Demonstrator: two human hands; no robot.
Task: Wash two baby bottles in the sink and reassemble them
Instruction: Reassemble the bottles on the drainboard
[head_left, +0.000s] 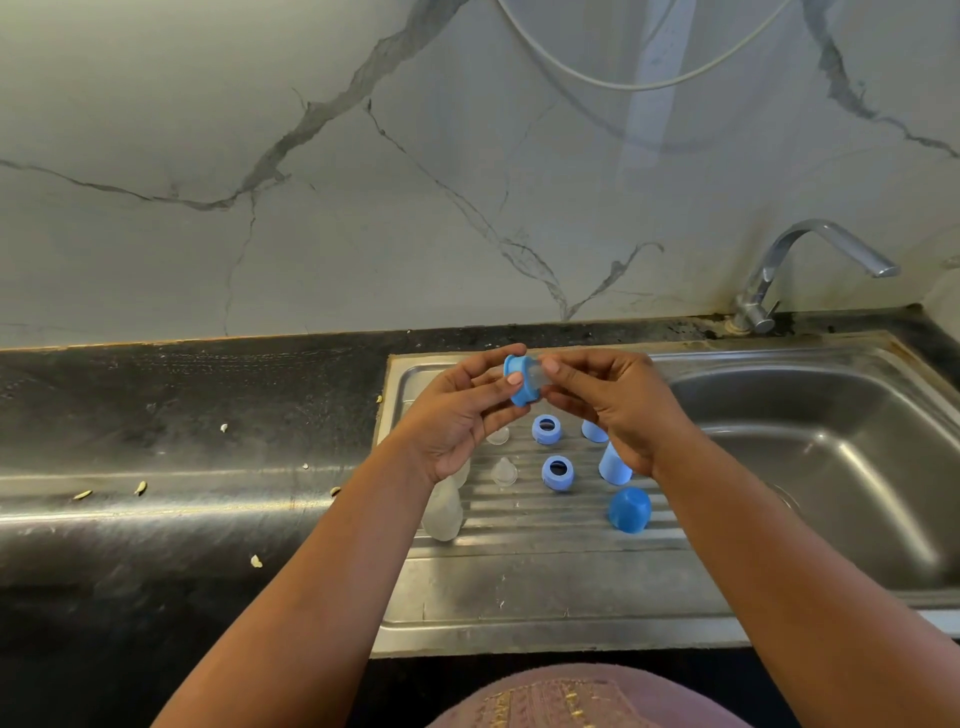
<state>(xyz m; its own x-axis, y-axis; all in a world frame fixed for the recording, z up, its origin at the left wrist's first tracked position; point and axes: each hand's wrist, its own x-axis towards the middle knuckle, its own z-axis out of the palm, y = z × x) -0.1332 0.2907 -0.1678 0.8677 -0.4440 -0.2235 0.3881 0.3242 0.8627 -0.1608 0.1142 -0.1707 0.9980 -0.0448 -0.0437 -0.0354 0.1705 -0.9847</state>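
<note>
Blue screw ring (519, 379) with a clear teat (540, 373) seated in it, held above the steel drainboard (519, 577). My left hand (457, 415) pinches the ring, fingers curled round its rim; my right hand (613, 400) pinches the teat. On the drainboard below: two more blue rings (546, 429) (558, 472), clear teats (504, 472), blue caps (629, 509), and a clear bottle (442, 512) lying beside my left wrist. Sink basin (831, 467) to the right.
</note>
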